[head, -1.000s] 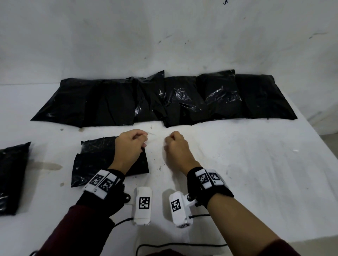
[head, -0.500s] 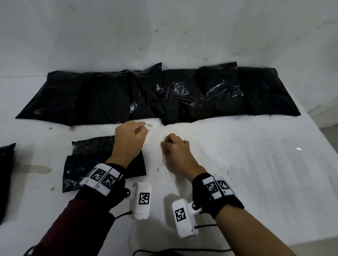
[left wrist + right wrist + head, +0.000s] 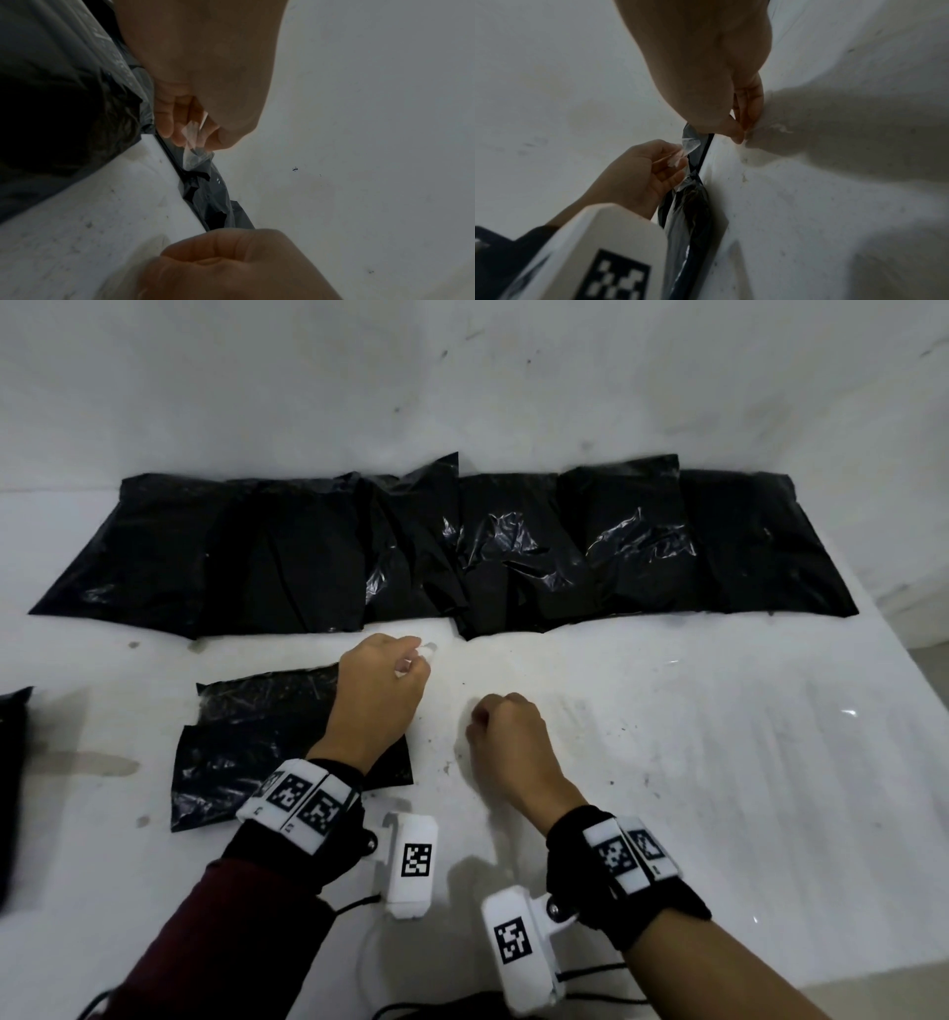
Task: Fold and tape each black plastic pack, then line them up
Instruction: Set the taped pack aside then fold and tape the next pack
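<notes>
Pinched between left thumb and fingers (image 3: 168,119): a short clear piece of tape (image 3: 191,140), crumpled and partly hanging free below the fingertips. Left hand (image 3: 377,695) curled around that tape, raised above the right edge of a folded black pack (image 3: 257,742) lying flat on the worktop (image 3: 719,762), toward the near-left part. Same tape (image 3: 689,147) visible in the right wrist view, sticking out past the left fingers.

Right fingers (image 3: 750,105) curled in tight, thumb tip pressed against the forefinger, tips down at the worktop surface. Whether a clear strip sits in that pinch: cannot tell. Right hand (image 3: 506,737) just right of the left one, apart from it, nearer the front edge and off the pack.

Along the far edge, against the white wall (image 3: 462,377): a row of black packs (image 3: 462,546), side by side and overlapping at their edges, glossy and wrinkled in the middle. At the left edge of the worktop, one more black pack (image 3: 13,788), mostly cut off by the frame.

On each wrist, a black strap with white marker blocks (image 3: 300,796) and a white camera housing (image 3: 413,862); dark red sleeve (image 3: 215,942) on the left arm. Worktop white, scuffed and speckled with dark specks.
</notes>
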`<state>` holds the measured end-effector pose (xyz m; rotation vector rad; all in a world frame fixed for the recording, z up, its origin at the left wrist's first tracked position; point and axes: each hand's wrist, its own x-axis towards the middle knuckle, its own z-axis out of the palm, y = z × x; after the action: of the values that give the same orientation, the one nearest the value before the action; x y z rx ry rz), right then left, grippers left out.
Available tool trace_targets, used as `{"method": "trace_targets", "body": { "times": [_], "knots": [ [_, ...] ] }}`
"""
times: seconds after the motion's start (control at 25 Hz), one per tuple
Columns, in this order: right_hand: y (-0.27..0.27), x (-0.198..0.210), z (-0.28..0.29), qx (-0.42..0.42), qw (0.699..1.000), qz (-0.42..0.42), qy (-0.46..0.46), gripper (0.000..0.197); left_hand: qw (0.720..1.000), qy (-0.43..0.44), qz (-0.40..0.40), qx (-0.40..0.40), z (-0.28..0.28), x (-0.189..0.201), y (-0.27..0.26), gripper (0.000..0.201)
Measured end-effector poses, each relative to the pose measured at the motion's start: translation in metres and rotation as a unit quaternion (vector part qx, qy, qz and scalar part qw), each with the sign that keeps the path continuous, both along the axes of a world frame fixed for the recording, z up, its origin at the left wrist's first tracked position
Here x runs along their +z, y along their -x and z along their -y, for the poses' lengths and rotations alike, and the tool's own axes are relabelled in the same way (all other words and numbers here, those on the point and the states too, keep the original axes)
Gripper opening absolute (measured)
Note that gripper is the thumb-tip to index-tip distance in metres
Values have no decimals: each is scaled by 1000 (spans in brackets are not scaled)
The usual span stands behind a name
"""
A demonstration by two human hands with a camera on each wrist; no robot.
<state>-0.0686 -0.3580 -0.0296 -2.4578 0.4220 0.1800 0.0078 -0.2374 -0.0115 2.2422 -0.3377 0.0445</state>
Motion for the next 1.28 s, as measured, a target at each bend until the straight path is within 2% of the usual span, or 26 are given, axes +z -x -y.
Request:
{"method": "trace_targets", "body": {
  "times": [0.16, 0.28, 0.4, 0.44, 0.52, 0.64, 1.0, 1.08, 1.28],
  "knots": [
    [-5, 3, -3, -17, 999, -28, 5, 16, 1000, -9, 16, -3, -6, 2, 0, 23],
    [-6, 10, -6, -29, 997, -65, 33, 32, 999, -16, 32, -6, -9, 2, 1, 25],
    [-6, 16, -8, -36, 995, -73, 52, 11, 1000, -11, 26, -8, -10, 4, 5, 18],
    [-6, 18, -8, -40, 994, -81, 64, 11, 1000, -9, 26, -8, -10, 4, 6, 20],
    [-8, 19, -8, -35, 989, -105, 102, 25, 1000, -4, 27, -7, -11, 4, 7, 23],
    [-10, 20, -8, -30, 983, -129, 124, 31, 1000, -5, 27, -11, -12, 2, 9, 21],
    [-6, 20, -23, 28, 974, -120, 188, 25, 999, -14, -2, -35, -13, -2, 22, 21],
    [-7, 23, -25, 30, 972, -123, 198, 12, 999, -12, -4, -32, -15, -3, 24, 21],
    [-5, 19, -25, 20, 974, -123, 191, 23, 999, -10, 6, -40, -20, -5, 28, 14]
  ]
}}
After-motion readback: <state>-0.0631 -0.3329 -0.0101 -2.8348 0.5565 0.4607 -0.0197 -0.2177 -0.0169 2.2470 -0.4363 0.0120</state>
